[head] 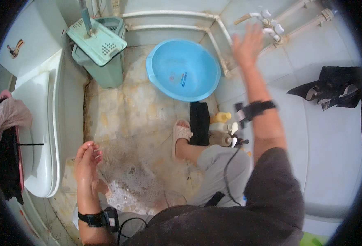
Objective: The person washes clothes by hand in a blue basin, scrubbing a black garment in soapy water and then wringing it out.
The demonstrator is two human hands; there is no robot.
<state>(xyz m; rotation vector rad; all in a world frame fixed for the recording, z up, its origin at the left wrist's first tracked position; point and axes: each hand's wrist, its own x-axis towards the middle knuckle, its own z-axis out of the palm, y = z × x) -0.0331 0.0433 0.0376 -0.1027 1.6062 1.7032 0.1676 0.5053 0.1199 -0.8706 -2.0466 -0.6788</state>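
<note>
My right hand (249,44) is raised near the wall at the upper right, fingers spread and slightly blurred, just below and left of a white faucet (270,29) on the pipes. Nothing shows in it. My left hand (88,155) hangs over the wet floor at the lower left, fingers loosely curled and apart, holding nothing. Between and beyond the hands, a round light-blue plastic basin (184,69) rests by the far wall, with some printing inside. Foamy water (131,187) spreads over the tiles to the right of my left hand. Both forearms wear black straps with small devices.
A green mop bucket (102,69) stands at the upper left. A white toilet (42,132) is at left, with pink and black cloths (10,117) beside it. Pump bottles (222,127) and a folded black cloth (199,123) lie near my slippered foot. Black fabric (337,87) hangs at right.
</note>
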